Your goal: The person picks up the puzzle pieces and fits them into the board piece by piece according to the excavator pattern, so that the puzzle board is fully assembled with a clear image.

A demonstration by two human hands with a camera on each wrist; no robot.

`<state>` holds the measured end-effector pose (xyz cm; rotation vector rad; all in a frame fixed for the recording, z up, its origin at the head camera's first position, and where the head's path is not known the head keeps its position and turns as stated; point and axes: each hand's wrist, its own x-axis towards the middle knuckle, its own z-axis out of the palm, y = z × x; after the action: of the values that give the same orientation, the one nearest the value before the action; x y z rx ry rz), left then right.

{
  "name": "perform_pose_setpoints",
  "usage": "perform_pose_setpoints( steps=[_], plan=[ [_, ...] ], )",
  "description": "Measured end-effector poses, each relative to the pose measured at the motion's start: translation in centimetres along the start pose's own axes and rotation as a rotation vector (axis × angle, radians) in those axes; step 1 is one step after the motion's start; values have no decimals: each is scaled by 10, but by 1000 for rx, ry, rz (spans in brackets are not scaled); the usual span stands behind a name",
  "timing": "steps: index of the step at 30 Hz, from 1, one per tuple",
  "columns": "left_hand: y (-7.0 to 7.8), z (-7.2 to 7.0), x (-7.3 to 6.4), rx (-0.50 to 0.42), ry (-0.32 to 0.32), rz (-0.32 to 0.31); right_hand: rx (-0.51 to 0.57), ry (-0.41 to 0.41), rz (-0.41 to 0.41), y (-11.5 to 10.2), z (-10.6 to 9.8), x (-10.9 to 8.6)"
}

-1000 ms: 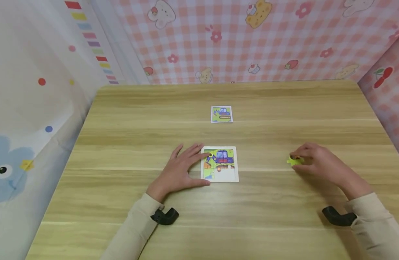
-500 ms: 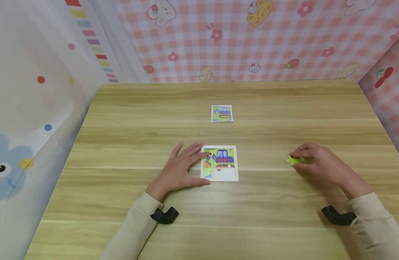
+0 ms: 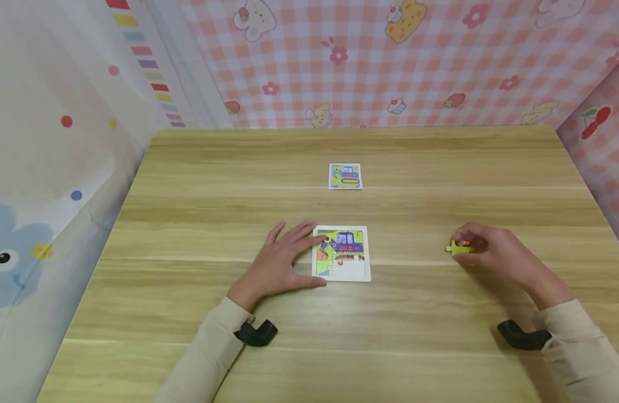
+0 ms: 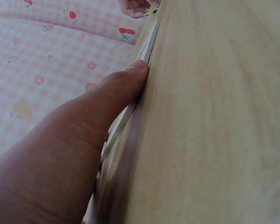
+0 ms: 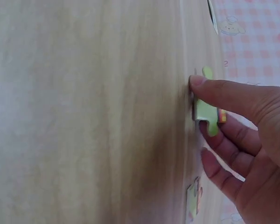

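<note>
In the head view a square jigsaw puzzle board (image 3: 351,273) with a white border lies mid-table. Its fitted pieces make up a blue excavator on green; the bare white part is at the lower right. My left hand (image 3: 276,266) rests at the board's left side with fingers spread, index finger over the picture and thumb (image 4: 130,77) along the near edge. Off to the right, my right hand (image 3: 501,257) pinches a green puzzle piece (image 5: 206,111) with a red and yellow patch, between thumb and fingers. Another puzzle piece (image 5: 193,200) lies by those fingers in the right wrist view.
A small picture card (image 3: 345,177) showing the whole excavator lies beyond the board. The wooden table (image 3: 229,184) meets a pink checked cloth (image 3: 360,73) at its far side, and a white patterned cloth (image 3: 47,162) hangs at the left.
The fingers of my right hand have shifted on the green puzzle piece, so its red and yellow patch shows more. My left hand and the board stay in place.
</note>
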<state>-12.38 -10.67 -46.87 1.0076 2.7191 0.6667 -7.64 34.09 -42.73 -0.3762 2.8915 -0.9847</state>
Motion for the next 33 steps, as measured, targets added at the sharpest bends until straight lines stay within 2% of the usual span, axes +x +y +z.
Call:
perform_pose_setpoints(
  steps=[7, 13, 16, 20, 24, 29, 33],
  plan=[
    [-1, -1, 1, 8, -2, 8, 9, 72, -42, -5, 6, -5],
    [-1, -1, 2, 7, -6, 20, 38, 125, -122, -37, 21, 4],
    [-2, -1, 2, 11, -7, 19, 146, 66, -52, -60, 38, 14],
    [-4, 0, 1, 18, 0, 11, 353, -77, 97, -92, 68, 32],
    [-3, 1, 0, 6, 2, 10, 505, -162, 151, -117, 95, 47],
    [-2, 2, 0, 3, 4, 13, 582, -174, 179, -132, 116, 57],
    [-1, 1, 0, 11, 11, 22, 593, -164, 196, -137, 121, 59]
  ],
)
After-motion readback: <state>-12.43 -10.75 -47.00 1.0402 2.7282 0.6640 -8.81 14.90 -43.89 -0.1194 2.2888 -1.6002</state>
